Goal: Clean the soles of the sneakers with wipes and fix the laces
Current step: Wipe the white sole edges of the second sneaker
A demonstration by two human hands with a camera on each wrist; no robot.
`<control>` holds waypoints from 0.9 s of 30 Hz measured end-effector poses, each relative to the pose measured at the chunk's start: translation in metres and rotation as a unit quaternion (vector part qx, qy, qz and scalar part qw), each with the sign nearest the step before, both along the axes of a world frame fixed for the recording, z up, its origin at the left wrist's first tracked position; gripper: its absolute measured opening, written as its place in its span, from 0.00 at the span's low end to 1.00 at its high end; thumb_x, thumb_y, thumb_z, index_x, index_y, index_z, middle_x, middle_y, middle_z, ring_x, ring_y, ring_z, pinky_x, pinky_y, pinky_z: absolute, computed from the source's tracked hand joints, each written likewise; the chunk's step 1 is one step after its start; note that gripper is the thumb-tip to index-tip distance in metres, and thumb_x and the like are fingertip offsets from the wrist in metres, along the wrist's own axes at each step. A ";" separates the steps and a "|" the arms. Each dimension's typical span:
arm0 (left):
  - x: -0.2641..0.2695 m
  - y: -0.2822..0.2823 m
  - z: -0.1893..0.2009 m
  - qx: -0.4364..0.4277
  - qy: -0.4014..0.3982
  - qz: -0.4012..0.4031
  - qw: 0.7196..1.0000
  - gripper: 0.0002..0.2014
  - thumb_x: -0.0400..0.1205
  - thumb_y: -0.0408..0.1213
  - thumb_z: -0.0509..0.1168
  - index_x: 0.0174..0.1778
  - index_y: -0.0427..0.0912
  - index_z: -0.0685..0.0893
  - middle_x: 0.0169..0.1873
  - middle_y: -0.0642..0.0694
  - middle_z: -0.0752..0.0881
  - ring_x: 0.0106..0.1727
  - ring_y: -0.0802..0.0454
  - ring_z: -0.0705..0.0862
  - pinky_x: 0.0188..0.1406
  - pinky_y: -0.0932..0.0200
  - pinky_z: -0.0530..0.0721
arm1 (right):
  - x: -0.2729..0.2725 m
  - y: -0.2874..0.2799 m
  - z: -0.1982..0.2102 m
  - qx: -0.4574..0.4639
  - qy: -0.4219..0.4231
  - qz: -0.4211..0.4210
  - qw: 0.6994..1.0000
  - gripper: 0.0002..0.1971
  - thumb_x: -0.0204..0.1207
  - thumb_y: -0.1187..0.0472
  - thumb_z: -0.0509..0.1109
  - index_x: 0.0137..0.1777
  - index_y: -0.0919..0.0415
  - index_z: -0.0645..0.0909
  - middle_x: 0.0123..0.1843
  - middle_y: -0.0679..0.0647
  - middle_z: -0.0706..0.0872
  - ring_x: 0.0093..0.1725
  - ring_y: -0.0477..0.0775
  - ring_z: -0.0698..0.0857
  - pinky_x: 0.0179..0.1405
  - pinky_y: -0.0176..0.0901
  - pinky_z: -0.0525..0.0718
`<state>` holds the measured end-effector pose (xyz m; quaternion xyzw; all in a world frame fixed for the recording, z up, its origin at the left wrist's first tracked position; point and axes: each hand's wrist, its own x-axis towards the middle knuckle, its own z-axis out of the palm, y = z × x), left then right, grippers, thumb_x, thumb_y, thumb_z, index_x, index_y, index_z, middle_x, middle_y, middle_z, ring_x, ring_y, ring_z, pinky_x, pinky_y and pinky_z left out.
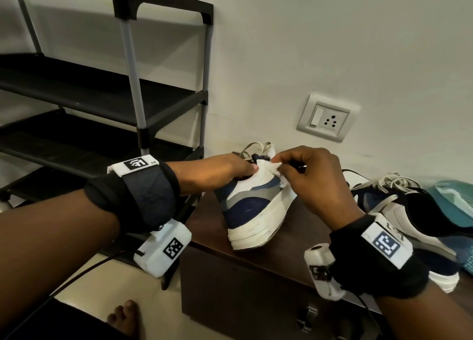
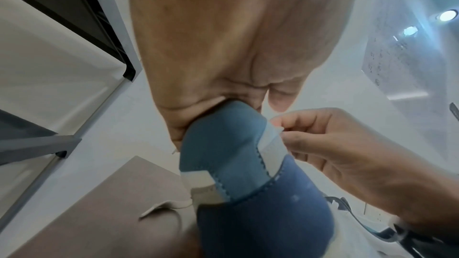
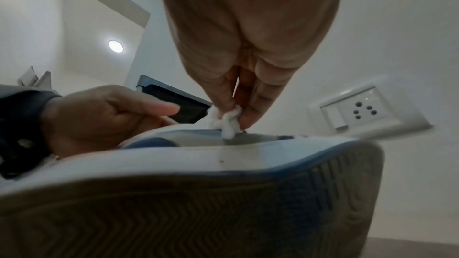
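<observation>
A white, navy and grey sneaker (image 1: 253,206) stands tilted on its heel on a dark brown cabinet top (image 1: 210,227). My left hand (image 1: 244,169) grips its collar from the left, fingers curled round the upper (image 2: 236,154). My right hand (image 1: 277,164) pinches a small crumpled white wipe (image 1: 280,176) against the side of the upper. In the right wrist view, finger and thumb hold the wipe (image 3: 229,125) just above the white midsole. The ridged sole (image 3: 198,203) faces that camera. The laces are mostly hidden behind my hands.
The second sneaker (image 1: 399,206) lies on the cabinet to the right, laces loose, beside a teal item (image 1: 453,201). A black shoe rack (image 1: 102,101) stands at left. A wall socket (image 1: 327,117) is behind. A bare foot (image 1: 125,316) is on the floor below.
</observation>
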<state>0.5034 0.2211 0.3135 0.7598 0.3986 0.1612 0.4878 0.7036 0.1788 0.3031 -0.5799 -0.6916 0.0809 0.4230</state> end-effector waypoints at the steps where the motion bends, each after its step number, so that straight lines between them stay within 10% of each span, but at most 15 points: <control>1: 0.000 -0.001 0.000 -0.013 -0.023 0.012 1.000 0.20 0.93 0.49 0.51 0.52 0.43 0.86 0.45 0.51 0.92 0.45 0.61 0.89 0.55 0.60 0.83 | -0.006 -0.004 -0.003 0.007 -0.001 0.020 1.000 0.10 0.77 0.67 0.75 0.47 0.49 0.92 0.48 0.42 0.91 0.47 0.38 0.87 0.49 0.24 0.81; 5: -0.006 -0.001 -0.003 -0.055 -0.067 0.003 0.996 0.33 0.91 0.62 0.42 0.51 0.45 0.87 0.46 0.53 0.93 0.50 0.61 0.90 0.72 0.56 0.76 | -0.025 -0.022 -0.011 0.038 -0.044 0.135 0.989 0.11 0.75 0.71 0.75 0.49 0.53 0.93 0.48 0.44 0.91 0.50 0.41 0.89 0.54 0.32 0.84; 8: -0.006 0.006 -0.004 -0.010 -0.013 -0.003 1.000 0.51 0.80 0.75 0.39 0.51 0.24 0.83 0.46 0.37 0.84 0.47 0.39 0.80 0.64 0.53 0.78 | -0.008 -0.007 -0.008 0.058 -0.027 0.053 0.997 0.13 0.74 0.72 0.74 0.48 0.52 0.92 0.47 0.44 0.91 0.47 0.41 0.88 0.51 0.38 0.85; 13: -0.004 0.006 -0.002 -0.042 -0.012 -0.037 0.998 0.54 0.75 0.83 0.37 0.49 0.32 0.83 0.48 0.38 0.85 0.50 0.37 0.82 0.71 0.44 0.80 | -0.027 -0.023 -0.017 0.094 -0.053 0.043 0.993 0.12 0.75 0.71 0.72 0.49 0.53 0.92 0.49 0.47 0.90 0.50 0.44 0.87 0.54 0.42 0.86; 17: -0.006 0.004 0.002 -0.084 -0.032 -0.046 0.995 0.58 0.80 0.76 0.32 0.50 0.16 0.78 0.39 0.33 0.78 0.34 0.39 0.76 0.41 0.57 0.80 | -0.066 -0.036 -0.031 0.144 -0.166 0.126 0.967 0.12 0.77 0.63 0.65 0.50 0.58 0.91 0.53 0.53 0.89 0.56 0.50 0.82 0.60 0.32 0.74; 18: -0.005 0.003 0.004 -0.089 -0.030 -0.042 0.995 0.57 0.81 0.75 0.31 0.52 0.18 0.79 0.36 0.40 0.75 0.29 0.45 0.75 0.38 0.60 0.78 | -0.073 -0.036 -0.034 0.138 -0.190 0.144 0.962 0.12 0.76 0.63 0.64 0.50 0.59 0.90 0.53 0.55 0.89 0.57 0.53 0.82 0.59 0.37 0.78; 20: -0.004 -0.001 0.009 -0.088 -0.010 -0.042 0.995 0.55 0.81 0.74 0.27 0.54 0.26 0.81 0.38 0.20 0.74 0.22 0.57 0.71 0.40 0.64 0.75 | -0.085 -0.037 -0.038 0.109 -0.249 0.171 0.947 0.16 0.76 0.64 0.59 0.52 0.62 0.89 0.53 0.57 0.88 0.56 0.59 0.82 0.50 0.52 0.86; 23: -0.002 -0.002 0.010 -0.080 0.002 -0.042 0.996 0.52 0.80 0.75 0.27 0.49 0.31 0.81 0.24 0.46 0.71 0.24 0.57 0.70 0.29 0.69 0.71 | -0.084 -0.041 -0.034 0.096 -0.280 0.202 0.934 0.21 0.78 0.63 0.53 0.54 0.65 0.88 0.54 0.60 0.87 0.57 0.61 0.81 0.47 0.56 0.86; 27: -0.005 0.006 0.003 -0.061 0.000 -0.049 0.997 0.58 0.79 0.78 0.29 0.49 0.22 0.81 0.42 0.28 0.84 0.43 0.41 0.82 0.55 0.53 0.86 | -0.051 -0.040 -0.018 0.150 -0.170 0.156 0.961 0.10 0.77 0.69 0.67 0.48 0.59 0.90 0.50 0.53 0.90 0.52 0.54 0.85 0.52 0.46 0.85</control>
